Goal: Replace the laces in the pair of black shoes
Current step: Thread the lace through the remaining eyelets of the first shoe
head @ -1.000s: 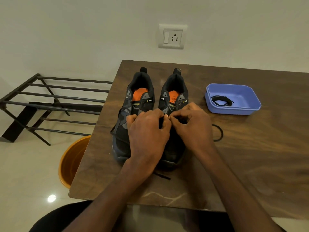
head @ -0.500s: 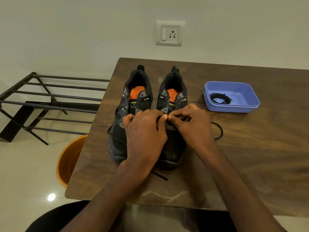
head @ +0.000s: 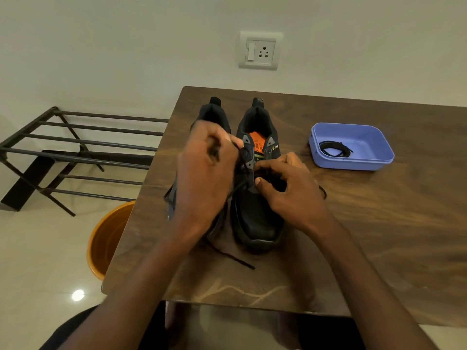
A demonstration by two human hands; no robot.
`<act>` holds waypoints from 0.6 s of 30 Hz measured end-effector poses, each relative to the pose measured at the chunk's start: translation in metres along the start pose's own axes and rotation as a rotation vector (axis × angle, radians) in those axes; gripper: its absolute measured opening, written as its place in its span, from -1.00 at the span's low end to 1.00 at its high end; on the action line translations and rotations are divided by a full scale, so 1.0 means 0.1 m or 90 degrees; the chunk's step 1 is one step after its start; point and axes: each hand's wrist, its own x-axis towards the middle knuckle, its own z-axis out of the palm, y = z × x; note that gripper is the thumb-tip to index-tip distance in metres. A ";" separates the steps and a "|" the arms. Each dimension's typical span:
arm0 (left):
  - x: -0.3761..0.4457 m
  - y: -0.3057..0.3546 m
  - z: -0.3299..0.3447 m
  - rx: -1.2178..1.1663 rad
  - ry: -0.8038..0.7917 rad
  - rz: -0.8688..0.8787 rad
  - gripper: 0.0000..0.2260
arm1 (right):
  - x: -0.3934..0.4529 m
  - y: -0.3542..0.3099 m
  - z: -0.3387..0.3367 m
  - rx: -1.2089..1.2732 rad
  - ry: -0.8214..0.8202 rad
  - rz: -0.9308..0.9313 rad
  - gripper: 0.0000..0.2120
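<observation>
Left hand (head: 204, 173) risen, grip pinching lace (head: 240, 183), right hand (head: 290, 190) gripping shoe (head: 257, 198)

Wall: you face a plain pale wall (head: 101, 46) with a white switch-and-socket plate (head: 260, 50).
Desk: dark wood-grain desk (head: 379, 236) set against it.
Floor: glossy pale tiles (head: 38, 261), one light reflection (head: 77, 295).
Left: black bar rack (head: 75, 150); orange bucket (head: 106, 238) beside your desk.

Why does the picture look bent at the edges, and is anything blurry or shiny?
Head view: the wide lens bows the table edge and rack; the raised left hand is motion-smeared; the right hand looks sharper; a lamp glints off the floor.
</observation>
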 end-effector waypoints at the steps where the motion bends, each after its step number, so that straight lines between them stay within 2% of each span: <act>1: 0.06 0.01 -0.08 -0.080 0.024 -0.015 -0.93 | -0.01 0.00 -0.02 -0.005 -0.005 -0.003 -0.62; 2: 0.11 0.01 -0.14 -0.101 0.037 -0.017 -0.92 | -0.01 0.00 -0.03 -0.001 -0.010 -0.003 -0.58; 4: 0.14 -0.08 -0.17 0.018 -0.002 0.012 -0.90 | -0.01 0.00 -0.05 0.016 -0.022 0.001 -0.51; 7: 0.05 -0.28 -0.07 0.299 -0.177 0.087 -0.83 | 0.00 0.02 -0.07 0.044 -0.050 -0.001 -0.39; 8: 0.03 -0.32 -0.03 0.361 -0.208 0.111 -0.84 | -0.01 0.04 -0.08 0.046 -0.058 -0.005 -0.32; 11: 0.04 -0.36 -0.01 0.408 -0.221 0.142 -0.93 | -0.01 0.06 -0.05 0.018 -0.053 -0.021 -0.18; 13: 0.06 -0.31 -0.03 0.281 -0.182 0.146 -0.96 | -0.01 0.06 -0.04 0.005 -0.044 -0.020 -0.15; 16: 0.13 -0.10 -0.13 -0.147 -0.066 0.008 -0.88 | 0.00 0.07 -0.04 -0.044 -0.037 -0.009 -0.14; 17: 0.15 -0.05 -0.16 -0.241 -0.040 -0.035 -0.87 | 0.00 0.07 -0.04 -0.057 -0.033 -0.009 -0.14; 18: 0.15 -0.03 -0.17 -0.255 -0.030 -0.054 -0.90 | 0.00 0.07 -0.03 -0.067 -0.027 -0.010 -0.14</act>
